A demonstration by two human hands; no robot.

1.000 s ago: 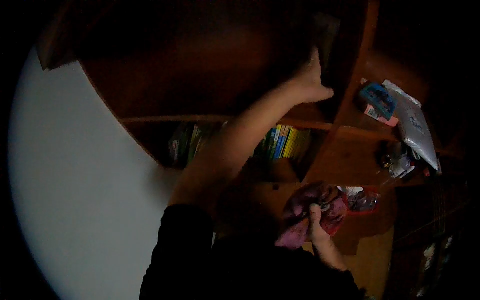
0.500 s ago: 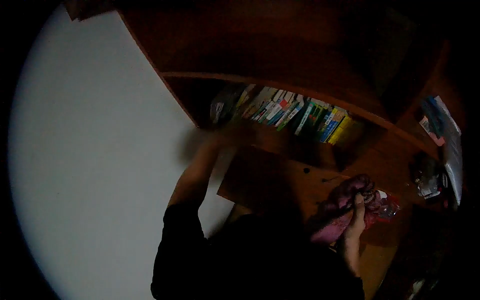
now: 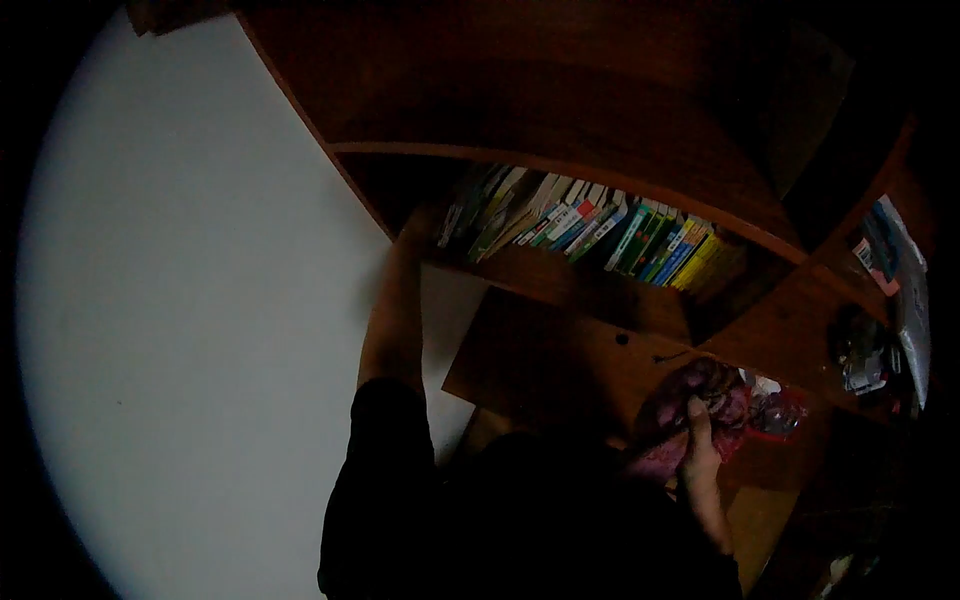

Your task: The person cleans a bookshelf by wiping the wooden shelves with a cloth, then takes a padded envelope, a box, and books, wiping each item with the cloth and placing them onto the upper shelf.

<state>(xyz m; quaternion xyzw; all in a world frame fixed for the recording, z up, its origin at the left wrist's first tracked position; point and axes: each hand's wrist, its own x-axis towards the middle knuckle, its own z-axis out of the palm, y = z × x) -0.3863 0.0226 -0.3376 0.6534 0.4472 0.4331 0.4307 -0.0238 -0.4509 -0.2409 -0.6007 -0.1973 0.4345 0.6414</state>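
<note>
My left hand reaches into the left end of a wooden bookshelf, beside a row of leaning books. Its fingers are lost in the dark, so their shape cannot be made out. Lower right, my right hand is closed around a bunched purple-pink cloth, with the thumb on top. Just past the cloth lies a clear and red plastic packet on the wooden desk.
The shelf's curved upper board runs above the books. A white wall fills the left side. On the far right stand folders and a dark cluster of small items. A small round hole or dark spot marks the desk.
My left hand, blurred in front of the books before, is now at the shelf's left end, uncovering more books. My right hand keeps its grip on the cloth. The view has shifted slightly.
</note>
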